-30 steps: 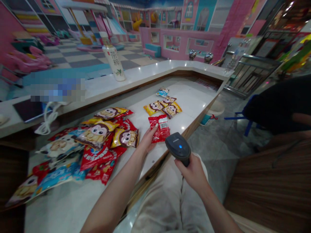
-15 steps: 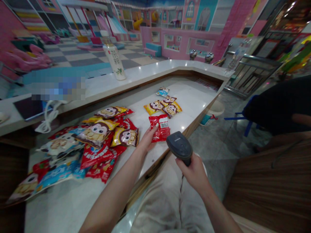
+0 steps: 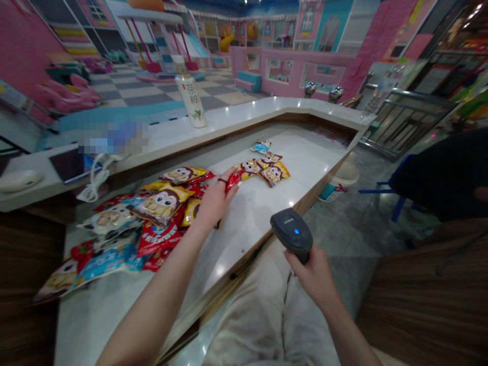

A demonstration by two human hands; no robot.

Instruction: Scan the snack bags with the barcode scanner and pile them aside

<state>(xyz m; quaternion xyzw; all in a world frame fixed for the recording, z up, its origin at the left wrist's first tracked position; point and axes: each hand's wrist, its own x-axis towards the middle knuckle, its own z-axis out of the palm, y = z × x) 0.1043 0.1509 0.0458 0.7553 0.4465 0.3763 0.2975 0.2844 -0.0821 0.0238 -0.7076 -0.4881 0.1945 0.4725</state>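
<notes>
My left hand [image 3: 214, 199] reaches forward over the white counter [image 3: 267, 203] and pinches a small red snack packet [image 3: 233, 179], lifted just above the surface. That packet is close to a small group of yellow monkey-print packets [image 3: 267, 170] further along the counter. My right hand [image 3: 314, 274] is wrapped round the grip of a black barcode scanner [image 3: 292, 233], whose blue light is on. The scanner hangs over the counter's near edge, pointing towards the counter.
A big heap of red, yellow and blue snack packets [image 3: 125, 229] covers the counter's left part. A white bottle [image 3: 192, 96], a tablet [image 3: 70, 163] and a white cable [image 3: 95, 178] sit on the raised ledge. A bucket [image 3: 339, 180] stands on the floor; a dark-clothed person [image 3: 446, 173] sits at right.
My left hand has picked the red packet up off the counter and carried it forward towards the yellow packets. The scanner's blue light went off and is on again.
</notes>
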